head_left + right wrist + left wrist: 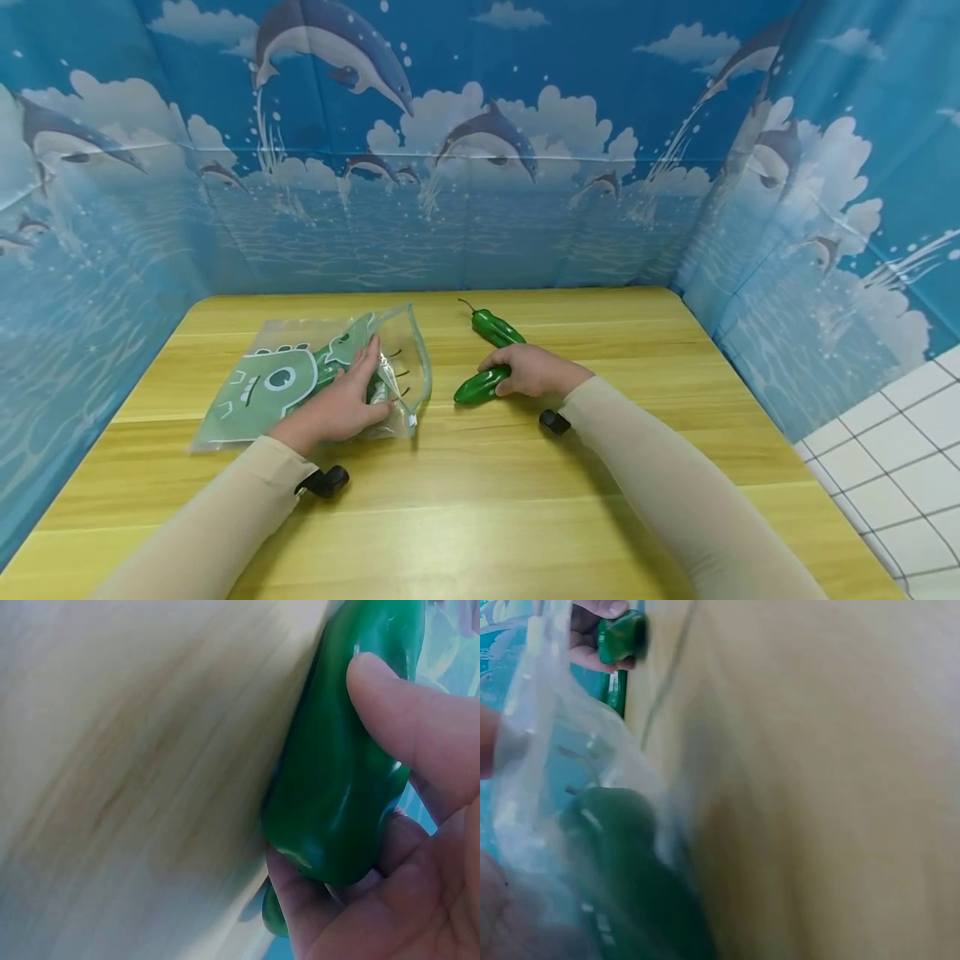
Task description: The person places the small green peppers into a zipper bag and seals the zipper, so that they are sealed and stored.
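On the left of the head view lies a clear zip bag (pixel 427 375) with a green one-eyed monster print. Its mouth faces right, and green peppers (pixel 622 855) with thin stems show inside it. My left hand (pixel 341 407) rests on the bag near its mouth, fingers straight and thumb spread apart. My right hand (pixel 528 371) grips a shiny green pepper (pixel 478 387) just right of the bag, thumb on one side and fingers on the other, close over the table. A second long green pepper (pixel 495 327) with a curved stem lies just behind that hand.
The yellow wood-grain table (pixel 450 533) reaches back to a blue dolphin-print curtain (pixel 465 225), which also hangs along both sides. White floor tiles (pixel 900 467) show beyond the table's right edge. A black wrist camera (pixel 326 482) sits under the left wrist.
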A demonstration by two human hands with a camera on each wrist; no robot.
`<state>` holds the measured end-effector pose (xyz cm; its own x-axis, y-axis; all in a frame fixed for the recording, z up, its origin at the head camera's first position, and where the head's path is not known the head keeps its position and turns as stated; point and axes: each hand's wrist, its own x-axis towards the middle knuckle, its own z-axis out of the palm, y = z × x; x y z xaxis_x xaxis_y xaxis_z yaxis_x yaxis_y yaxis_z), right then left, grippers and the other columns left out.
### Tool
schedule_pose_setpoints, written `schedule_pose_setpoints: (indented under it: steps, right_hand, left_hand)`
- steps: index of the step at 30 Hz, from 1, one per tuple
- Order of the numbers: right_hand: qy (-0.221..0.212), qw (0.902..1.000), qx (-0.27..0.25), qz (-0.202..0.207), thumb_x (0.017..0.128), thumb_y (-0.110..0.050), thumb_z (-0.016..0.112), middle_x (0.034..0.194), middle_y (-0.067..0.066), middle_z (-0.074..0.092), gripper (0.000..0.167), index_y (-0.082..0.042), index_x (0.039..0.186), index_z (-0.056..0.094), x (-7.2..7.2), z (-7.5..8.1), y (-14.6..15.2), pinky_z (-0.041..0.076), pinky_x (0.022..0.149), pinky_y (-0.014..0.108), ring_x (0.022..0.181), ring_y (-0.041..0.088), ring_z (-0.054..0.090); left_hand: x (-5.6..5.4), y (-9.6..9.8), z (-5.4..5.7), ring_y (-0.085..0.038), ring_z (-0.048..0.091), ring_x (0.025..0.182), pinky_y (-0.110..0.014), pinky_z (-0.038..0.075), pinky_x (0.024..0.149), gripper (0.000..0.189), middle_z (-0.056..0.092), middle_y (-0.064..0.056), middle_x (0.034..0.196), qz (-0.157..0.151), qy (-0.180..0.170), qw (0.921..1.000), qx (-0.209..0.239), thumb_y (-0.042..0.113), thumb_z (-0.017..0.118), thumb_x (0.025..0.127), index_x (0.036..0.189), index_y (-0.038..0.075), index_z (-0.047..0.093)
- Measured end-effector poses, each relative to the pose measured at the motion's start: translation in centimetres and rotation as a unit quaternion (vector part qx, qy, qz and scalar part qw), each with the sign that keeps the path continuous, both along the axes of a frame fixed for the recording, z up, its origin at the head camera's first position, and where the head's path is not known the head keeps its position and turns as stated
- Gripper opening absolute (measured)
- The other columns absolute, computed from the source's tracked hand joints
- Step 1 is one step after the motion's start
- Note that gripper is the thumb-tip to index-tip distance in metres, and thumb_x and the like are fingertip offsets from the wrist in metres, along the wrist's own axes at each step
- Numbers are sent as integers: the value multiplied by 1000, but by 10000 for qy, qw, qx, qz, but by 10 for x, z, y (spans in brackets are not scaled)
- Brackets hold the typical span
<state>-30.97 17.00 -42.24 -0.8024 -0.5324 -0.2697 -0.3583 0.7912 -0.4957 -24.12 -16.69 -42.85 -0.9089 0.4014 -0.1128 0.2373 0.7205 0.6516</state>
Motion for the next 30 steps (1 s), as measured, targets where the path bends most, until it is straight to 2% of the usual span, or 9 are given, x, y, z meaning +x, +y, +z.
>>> schedule_pose_setpoints:
  steps: [8, 16, 21, 30]
  right_hand:
    - [-13, 10000, -11, -57, 98, -17, 75, 146, 2, 65, 46, -23, 143, 67, 0, 0, 1, 48, 114, 48, 132, 26, 61]
    - [1, 10000, 17, -82, 99, -17, 75, 148, 3, 63, 46, -23, 144, 67, -1, -1, 2, 49, 113, 47, 129, 25, 62]
    - [-56, 9999, -3, -127, 98, -17, 75, 148, 3, 63, 47, -23, 144, 67, -1, -1, 1, 49, 113, 47, 130, 25, 62]
    - [-130, 9996, -46, -244, 98, -16, 76, 147, 1, 64, 47, -24, 143, 67, 0, -1, 0, 48, 113, 46, 132, 26, 61]
  left_hand:
    - [-1, -4, -8, -37, -11, 164, -68, -11, 127, 107, -13, -11, 177, 100, -68, 9999, 97, 35, 62, 101, 167, 15, -19]
    - [-2, -2, -8, -35, -8, 165, -66, -11, 128, 107, -12, -11, 177, 102, -145, 9998, 99, 38, 63, 100, 168, 14, -17]
    - [-1, -2, -9, -38, -9, 164, -67, -12, 127, 108, -12, -13, 177, 53, -168, 9998, 121, 40, 63, 101, 168, 14, -16]
    - [1, 0, -8, -35, -6, 165, -65, -10, 129, 107, -9, -12, 178, 85, -141, 9998, 96, 38, 64, 100, 168, 14, -15]
